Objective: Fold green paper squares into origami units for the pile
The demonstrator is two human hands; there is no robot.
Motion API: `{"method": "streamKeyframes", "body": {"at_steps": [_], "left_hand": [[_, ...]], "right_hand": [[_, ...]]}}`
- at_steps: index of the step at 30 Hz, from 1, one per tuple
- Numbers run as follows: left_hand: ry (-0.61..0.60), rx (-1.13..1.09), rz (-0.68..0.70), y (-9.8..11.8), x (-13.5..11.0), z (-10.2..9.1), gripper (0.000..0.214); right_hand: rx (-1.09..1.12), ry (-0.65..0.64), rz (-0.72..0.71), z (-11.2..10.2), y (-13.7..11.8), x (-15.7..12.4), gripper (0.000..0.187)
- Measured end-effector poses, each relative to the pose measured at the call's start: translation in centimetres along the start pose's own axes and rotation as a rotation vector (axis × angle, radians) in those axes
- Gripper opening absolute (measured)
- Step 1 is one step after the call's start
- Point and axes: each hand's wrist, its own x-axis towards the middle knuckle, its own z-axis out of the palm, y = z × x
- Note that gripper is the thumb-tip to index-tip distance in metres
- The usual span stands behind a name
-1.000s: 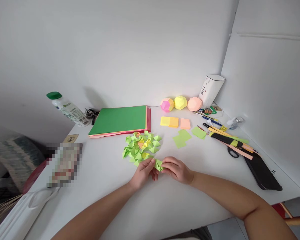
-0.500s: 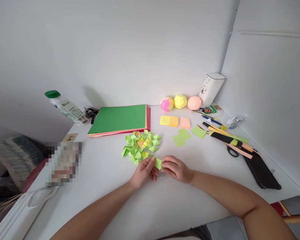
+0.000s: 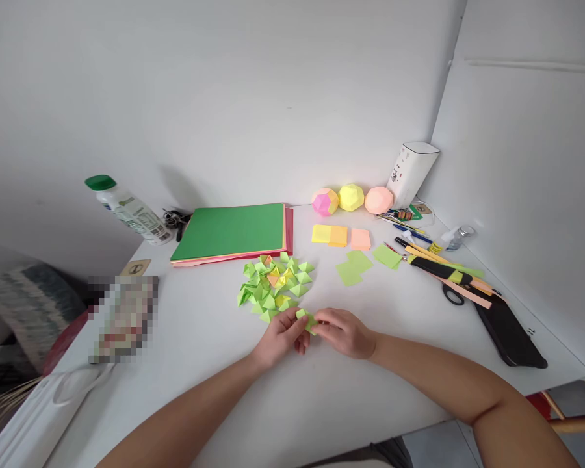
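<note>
A small light-green paper piece (image 3: pixel 308 319), partly folded, is held between both hands at the near middle of the white table. My left hand (image 3: pixel 283 335) pinches it with the thumb on top. From the other side, the fingertips of my right hand (image 3: pixel 344 333) are closed on its right edge. Just beyond my left hand lies a pile of folded paper pieces (image 3: pixel 273 286), mostly green with a few yellow and orange ones. Flat green paper squares (image 3: pixel 353 267) rest beyond my right hand. The fingers partly cover the held piece.
Behind the pile is a stack of coloured sheets (image 3: pixel 234 231). Three faceted paper balls (image 3: pixel 351 197) stand by the wall, with yellow-orange sticky notes (image 3: pixel 329 235) in front. At right are scissors (image 3: pixel 453 294), a black case (image 3: pixel 509 335) and paper strips; a bottle (image 3: pixel 131 211) stands left.
The green paper piece has turned slightly in my fingers. My right fingers have shifted a little and bent closer around its edge. The pile looks unchanged.
</note>
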Motion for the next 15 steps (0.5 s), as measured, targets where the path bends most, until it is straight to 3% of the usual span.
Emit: {"method": "streamKeyframes", "body": {"at_steps": [5, 9, 15], "left_hand": [[-0.033, 0.010, 0.024, -0.13, 0.03, -0.08, 0.031], [-0.030, -0.016, 0.031, -0.54, 0.20, -0.19, 0.031], [-0.028, -0.010, 0.039, -0.43, 0.30, -0.12, 0.032]], "right_hand": [[-0.162, -0.018, -0.168, -0.36, -0.05, 0.04, 0.019], [-0.319, 0.043, -0.343, -0.74, -0.29, 0.21, 0.010], [-0.362, -0.001, -0.316, -0.41, -0.21, 0.01, 0.013]]}}
